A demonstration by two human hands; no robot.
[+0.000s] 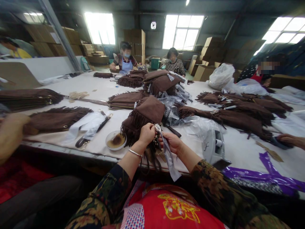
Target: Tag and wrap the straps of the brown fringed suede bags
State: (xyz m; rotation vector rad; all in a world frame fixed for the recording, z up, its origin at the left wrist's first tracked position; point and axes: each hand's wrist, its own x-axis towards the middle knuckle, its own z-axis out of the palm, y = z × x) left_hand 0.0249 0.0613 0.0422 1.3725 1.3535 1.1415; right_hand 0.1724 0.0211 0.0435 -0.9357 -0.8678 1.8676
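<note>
A brown fringed bag (151,109) lies at the table's front edge, its straps hanging over. My left hand (147,133) is closed beside a small round white item (157,128) and metal hardware at the bag's lower corner. From the right, my right hand (169,142) pinches a pale grey strip (169,156) that dangles below the edge. The exact grip of my left fingers is too small to tell. Left of the bag sits a round dish (116,140) with brown contents.
Piles of brown bags (162,81) fill the middle, with more at left and right. A grey tape dispenser (214,144) and purple tape (254,175) are at right. Co-workers' hands (11,133) reach in at both sides; people (125,60) sit across.
</note>
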